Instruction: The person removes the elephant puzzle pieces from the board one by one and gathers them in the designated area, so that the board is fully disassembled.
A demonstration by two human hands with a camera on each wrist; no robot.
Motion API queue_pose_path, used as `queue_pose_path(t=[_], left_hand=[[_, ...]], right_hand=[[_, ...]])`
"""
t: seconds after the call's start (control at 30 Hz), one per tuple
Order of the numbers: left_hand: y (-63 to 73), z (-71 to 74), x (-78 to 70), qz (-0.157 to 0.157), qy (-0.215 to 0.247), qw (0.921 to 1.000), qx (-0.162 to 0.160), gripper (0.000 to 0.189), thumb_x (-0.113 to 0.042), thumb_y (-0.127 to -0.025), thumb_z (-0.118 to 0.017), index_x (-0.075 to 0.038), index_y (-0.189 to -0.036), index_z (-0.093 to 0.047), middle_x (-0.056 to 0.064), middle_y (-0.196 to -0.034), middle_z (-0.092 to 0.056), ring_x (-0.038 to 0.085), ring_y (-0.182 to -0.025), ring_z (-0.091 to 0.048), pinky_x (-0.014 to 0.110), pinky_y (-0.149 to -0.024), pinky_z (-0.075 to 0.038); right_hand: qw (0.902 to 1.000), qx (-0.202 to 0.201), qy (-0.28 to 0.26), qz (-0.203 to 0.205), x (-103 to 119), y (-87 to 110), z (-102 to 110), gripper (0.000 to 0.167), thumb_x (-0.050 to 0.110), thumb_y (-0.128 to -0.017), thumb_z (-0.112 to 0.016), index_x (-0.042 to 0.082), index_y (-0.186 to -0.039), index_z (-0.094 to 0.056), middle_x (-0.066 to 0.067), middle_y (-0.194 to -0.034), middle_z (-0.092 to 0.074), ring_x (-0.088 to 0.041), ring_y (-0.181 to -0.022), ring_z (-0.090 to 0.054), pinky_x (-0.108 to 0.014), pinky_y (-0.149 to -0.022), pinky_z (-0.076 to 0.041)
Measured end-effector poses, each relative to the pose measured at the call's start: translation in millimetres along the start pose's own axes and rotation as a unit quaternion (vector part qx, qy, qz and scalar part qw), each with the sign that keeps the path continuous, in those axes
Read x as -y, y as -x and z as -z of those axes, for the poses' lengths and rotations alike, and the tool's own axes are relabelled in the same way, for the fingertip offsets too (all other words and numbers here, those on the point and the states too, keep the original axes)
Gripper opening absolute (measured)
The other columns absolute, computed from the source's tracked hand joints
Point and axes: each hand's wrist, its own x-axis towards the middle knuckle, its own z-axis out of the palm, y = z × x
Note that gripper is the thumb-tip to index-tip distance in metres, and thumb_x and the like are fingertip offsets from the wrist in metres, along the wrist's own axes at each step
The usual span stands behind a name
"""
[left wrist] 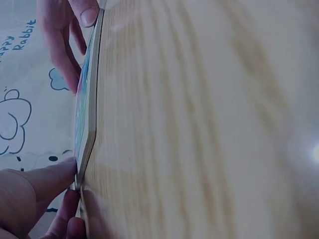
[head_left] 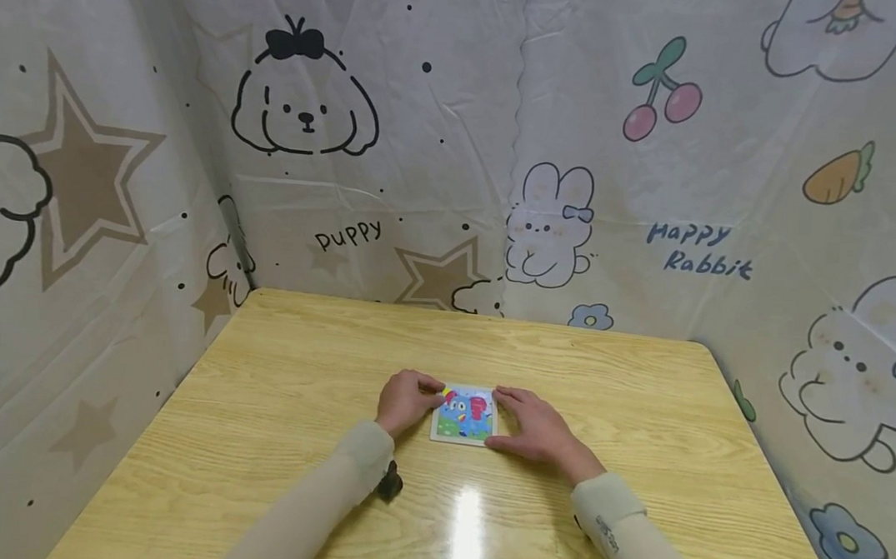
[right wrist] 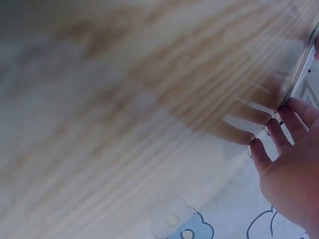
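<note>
A small square picture puzzle (head_left: 466, 415), with a blue elephant in a pale wooden frame, lies on the wooden table. At its left edge my left hand (head_left: 405, 403) pinches the frame, thumb on top in the left wrist view and fingertips low beside the edge. My right hand (head_left: 535, 425) touches the right side, its thumb at the near corner and its index finger by the far corner. Seen from the right wrist, the other fingers (right wrist: 280, 142) are spread fairly straight, tips at the tabletop. The puzzle's frame (left wrist: 91, 119) shows edge-on in the left wrist view.
The wooden table (head_left: 303, 340) extends around the puzzle on all sides. A bright light reflection falls on its near part. Behind and beside it hang pale curtains (head_left: 438, 162) printed with rabbits, stars and a puppy. A dark object (head_left: 390, 482) sits at the left sleeve cuff.
</note>
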Motion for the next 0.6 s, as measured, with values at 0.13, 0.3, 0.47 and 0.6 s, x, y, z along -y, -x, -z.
queue_pose_path(t=[0.13,0.3,0.47,0.6], left_hand=[[0.7,-0.9,-1.6,0.012,0.009,0.9999,-0.007,0.014,-0.019,-0.086,-0.086,-0.018,-0.1,-0.084,0.0,-0.108,-0.079,0.028,-0.119,-0.066,0.05,-0.107,-0.05],[2.0,-0.8,-1.9,0.019,0.027,0.9994,-0.008,0.015,-0.018,-0.086,-0.086,-0.017,-0.101,-0.084,0.001,-0.11,-0.079,0.029,-0.121,-0.065,0.051,-0.109,-0.049],[2.9,-1.2,-2.4,0.022,0.041,0.9989,-0.01,0.015,-0.017,-0.086,-0.086,-0.017,-0.101,-0.084,0.003,-0.112,-0.078,0.03,-0.124,-0.063,0.051,-0.111,-0.047],[2.6,-1.8,-2.8,0.022,0.044,0.9987,-0.013,0.015,-0.016,-0.085,-0.086,-0.017,-0.1,-0.083,0.003,-0.112,-0.078,0.03,-0.125,-0.063,0.051,-0.112,-0.046]], right_hand=[[1.0,-0.002,-0.002,0.001,-0.3,-0.6,-0.8,0.091,0.058,-0.086,-0.078,0.012,-0.157,-0.046,-0.01,-0.162,-0.044,-0.035,-0.15,-0.039,-0.058,-0.121,-0.034],[1.0,-0.006,-0.003,0.0,-1.1,-1.0,-2.2,0.091,0.058,-0.085,-0.079,0.012,-0.157,-0.046,-0.01,-0.161,-0.045,-0.034,-0.149,-0.04,-0.058,-0.121,-0.035],[1.0,-0.005,-0.004,-0.003,-0.8,-0.3,-1.6,0.09,0.057,-0.085,-0.079,0.012,-0.156,-0.047,-0.01,-0.162,-0.045,-0.035,-0.15,-0.04,-0.058,-0.121,-0.035],[1.0,-0.003,-0.002,-0.003,0.1,0.7,-0.2,0.09,0.057,-0.085,-0.08,0.012,-0.156,-0.047,-0.01,-0.161,-0.045,-0.035,-0.149,-0.04,-0.058,-0.121,-0.035]])
